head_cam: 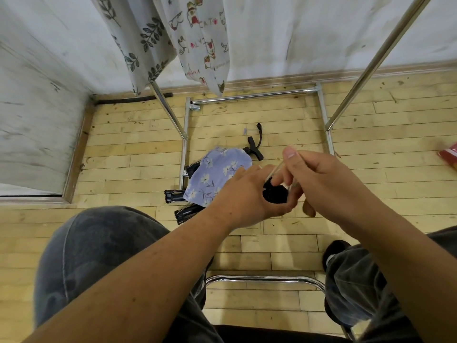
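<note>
My left hand [247, 194] is curled round a small black object [275, 193], of which only a dark patch shows between my fingers. My right hand [319, 179] meets it from the right and pinches a thin clear or whitish strip [277, 169] that runs up from the black object. Both hands hover above the wooden floor, between my knees. What the black object is cannot be told.
A blue floral cloth [217, 174] lies on black hangers [188, 211] on the floor by a chrome rack base [184, 144]. Patterned cloths [197, 40] hang from the rack. A chrome stool rail [264, 278] runs below my hands. A red item [448, 155] is at the right edge.
</note>
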Motion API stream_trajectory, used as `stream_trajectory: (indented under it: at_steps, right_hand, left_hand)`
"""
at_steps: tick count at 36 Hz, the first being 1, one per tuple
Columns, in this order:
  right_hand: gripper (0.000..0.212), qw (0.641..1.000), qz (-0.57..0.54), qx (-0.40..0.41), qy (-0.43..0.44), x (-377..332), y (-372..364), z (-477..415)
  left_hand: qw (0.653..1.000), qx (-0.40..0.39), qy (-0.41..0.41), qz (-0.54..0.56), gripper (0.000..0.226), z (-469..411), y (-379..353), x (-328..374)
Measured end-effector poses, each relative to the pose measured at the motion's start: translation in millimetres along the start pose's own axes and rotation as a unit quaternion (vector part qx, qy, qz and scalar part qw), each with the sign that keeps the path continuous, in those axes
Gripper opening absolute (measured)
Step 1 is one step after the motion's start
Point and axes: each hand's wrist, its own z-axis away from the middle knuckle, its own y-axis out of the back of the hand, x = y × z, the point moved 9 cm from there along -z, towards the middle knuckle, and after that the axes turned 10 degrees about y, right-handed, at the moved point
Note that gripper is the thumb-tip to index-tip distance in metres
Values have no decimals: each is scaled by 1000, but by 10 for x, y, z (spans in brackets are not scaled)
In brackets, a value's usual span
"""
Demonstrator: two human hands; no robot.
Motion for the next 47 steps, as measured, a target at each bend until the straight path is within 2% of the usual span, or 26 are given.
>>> stream_trajectory:
  at_steps: [5,8,12,14,16,20,24,26,30,32,37,41,47]
  right_hand:
    - [57,993,-64,-99,-8,-41,-142,57]
    - [56,983,-127,-127,-27,-57,-129,83]
    - [50,967,-218,-108,-72,-31,-106,78]
    - [49,965,-233,-72,-99,12,-44,58]
    - [46,975,-192,-58,-100,24,21,41]
    - [36,989,-100,-52,-101,44,48,52]
    - [47,996,1,-47,-70,36,64,42]
    - [50,998,5,-26,-58,33,96,21]
    - [49,998,-59,-11,-35,-16,89,-11]
    - [50,997,-66,-15,-30,-41,69,-11]
    - [56,1000,-11,-18,6,-103,79,-13]
    - [51,996,70,-13,56,-142,57,-13]
    - [56,995,80,-4,52,-111,13,-23]
  left_hand:
    - [999,-5,30,-17,26,-51,-17,-139]
    - [1000,10,20,8,23,-22,63,-51]
    - [999,0,29,46,26,-21,84,-22]
    - [998,2,34,43,41,-27,97,-30]
    - [999,10,28,41,50,-4,132,30]
    - [998,25,14,57,43,32,211,135]
    - [998,23,-15,54,37,58,228,215]
    - [998,14,-16,53,42,58,200,199]
    - [999,-23,4,41,55,-4,85,87]
    - [998,-43,2,53,53,-4,29,80]
    - [995,-58,-8,77,35,7,-46,104]
    - [995,-55,-12,78,22,-14,-57,97]
    - [995,-63,3,73,38,-1,-71,80]
